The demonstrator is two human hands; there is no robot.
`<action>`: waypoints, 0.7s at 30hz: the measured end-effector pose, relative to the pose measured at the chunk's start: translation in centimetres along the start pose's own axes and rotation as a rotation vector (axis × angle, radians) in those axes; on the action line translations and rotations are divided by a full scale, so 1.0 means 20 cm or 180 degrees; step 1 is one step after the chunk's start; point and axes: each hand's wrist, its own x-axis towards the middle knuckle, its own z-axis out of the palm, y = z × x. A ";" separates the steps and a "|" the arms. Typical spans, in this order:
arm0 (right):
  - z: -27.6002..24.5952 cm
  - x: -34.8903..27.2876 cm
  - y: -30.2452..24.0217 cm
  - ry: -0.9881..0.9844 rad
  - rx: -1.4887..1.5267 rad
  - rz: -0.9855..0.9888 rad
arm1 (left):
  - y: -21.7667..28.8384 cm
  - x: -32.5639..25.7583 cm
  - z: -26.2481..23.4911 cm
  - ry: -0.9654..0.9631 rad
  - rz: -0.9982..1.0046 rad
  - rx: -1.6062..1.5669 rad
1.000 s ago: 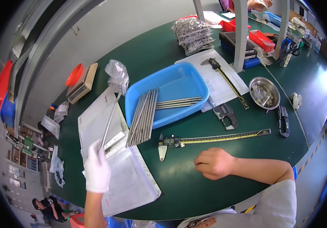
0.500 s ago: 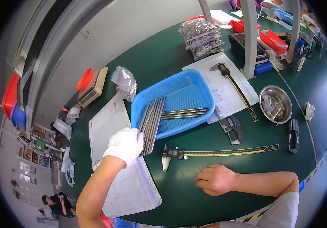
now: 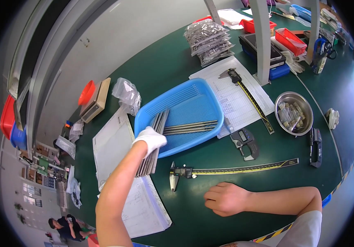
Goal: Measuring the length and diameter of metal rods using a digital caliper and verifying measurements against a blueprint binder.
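Observation:
My left hand (image 3: 151,140), in a white glove, is closed over a bundle of thin grey metal rods (image 3: 146,166). The bundle lies slantwise across the near left rim of a blue plastic basket (image 3: 201,88), its lower ends sticking out toward me. Several more rods (image 3: 191,126) lie crosswise inside the basket, to the right of the bundle. My right hand (image 3: 228,199) rests on the green table in a loose fist, and nothing shows in it. Between that hand and the basket lies a digital caliper (image 3: 226,169). Glove and fingers hide the bundle's middle.
Right of the basket are a digital micrometer (image 3: 246,144), a second caliper (image 3: 251,99) on printed sheets (image 3: 234,111), and a steel bowl (image 3: 279,108) of small parts. Papers (image 3: 144,210) lie at left. Bagged parts (image 3: 209,41) and a grey post (image 3: 263,49) stand behind.
My left hand has moved up along the rods, from beside their lower part to over their middle at the basket rim. The whole view has shifted slightly. My right hand stays resting on the table.

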 end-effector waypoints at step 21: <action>-0.01 0.01 0.00 -0.0364 -0.0021 0.0182 | 0.20 0.11 0.10 0.0305 0.2776 0.1824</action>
